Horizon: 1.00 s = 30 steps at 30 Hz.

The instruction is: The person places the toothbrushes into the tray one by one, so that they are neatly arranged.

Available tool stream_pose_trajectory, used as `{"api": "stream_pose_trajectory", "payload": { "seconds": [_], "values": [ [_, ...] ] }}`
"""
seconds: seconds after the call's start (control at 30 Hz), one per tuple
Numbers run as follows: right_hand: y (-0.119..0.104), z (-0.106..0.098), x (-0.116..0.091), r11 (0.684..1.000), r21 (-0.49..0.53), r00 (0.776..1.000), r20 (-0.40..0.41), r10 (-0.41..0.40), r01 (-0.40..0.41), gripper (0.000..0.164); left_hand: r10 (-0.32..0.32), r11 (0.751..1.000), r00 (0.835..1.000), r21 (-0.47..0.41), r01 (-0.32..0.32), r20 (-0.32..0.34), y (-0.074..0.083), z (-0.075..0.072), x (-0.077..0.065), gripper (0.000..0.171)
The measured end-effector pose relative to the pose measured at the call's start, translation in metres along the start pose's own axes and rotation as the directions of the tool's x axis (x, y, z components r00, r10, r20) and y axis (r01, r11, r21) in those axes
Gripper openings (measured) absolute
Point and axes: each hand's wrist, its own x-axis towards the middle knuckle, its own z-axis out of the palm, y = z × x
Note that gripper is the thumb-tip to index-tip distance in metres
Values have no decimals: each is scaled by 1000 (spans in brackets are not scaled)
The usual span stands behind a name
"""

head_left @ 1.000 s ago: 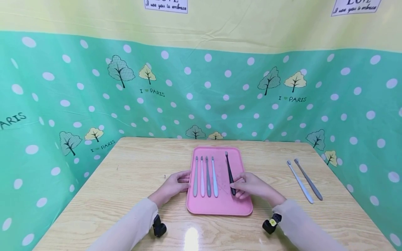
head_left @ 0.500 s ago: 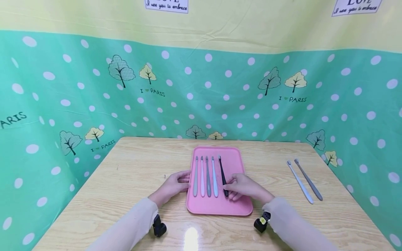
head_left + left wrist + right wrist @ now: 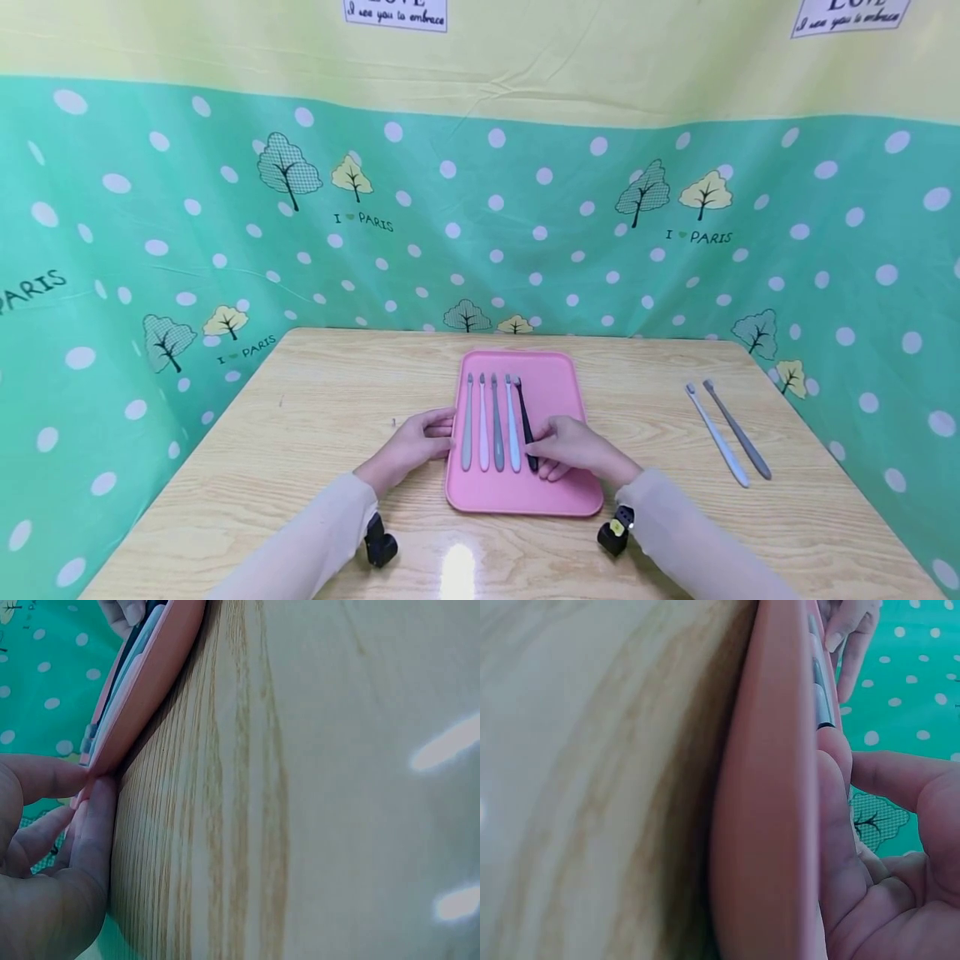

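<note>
A pink tray (image 3: 555,492) lies on the table and bears a row of toothbrushes. From the left come a grey-green toothbrush (image 3: 467,425), a pale pink toothbrush (image 3: 483,429), a dark grey toothbrush (image 3: 497,425) and a light blue toothbrush (image 3: 512,425). My right hand (image 3: 573,447) pinches the handle end of a black toothbrush (image 3: 525,417), whose head leans close to the light blue one. At the tray's left rim, my left hand (image 3: 412,446) holds the edge between thumb and fingers, as the left wrist view (image 3: 60,840) shows.
Off the tray to the right, a light blue toothbrush (image 3: 716,433) and a grey-brown toothbrush (image 3: 738,429) lie side by side on the wooden table (image 3: 337,375). A green dotted curtain (image 3: 420,275) hangs behind the table and along its sides.
My right hand has slid the black toothbrush leftward across the tray, up beside the light blue one. My left hand has stayed at the tray's left rim.
</note>
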Motion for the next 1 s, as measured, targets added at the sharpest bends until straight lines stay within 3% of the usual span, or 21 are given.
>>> {"api": "stream_pose_trajectory", "payload": {
  "seconds": [0.5, 1.0],
  "values": [
    [-1, 1, -3, 999, -32, 1000, 1, -27, 27, 49, -7, 1000, 1000, -14, 6, -17, 2, 1, -2, 60],
    [0, 0, -2, 999, -36, 1000, 0, -20, 20, 54, 0, 1000, 1000, 1, 0, 7, 0, -1, 0, 61]
  ]
}}
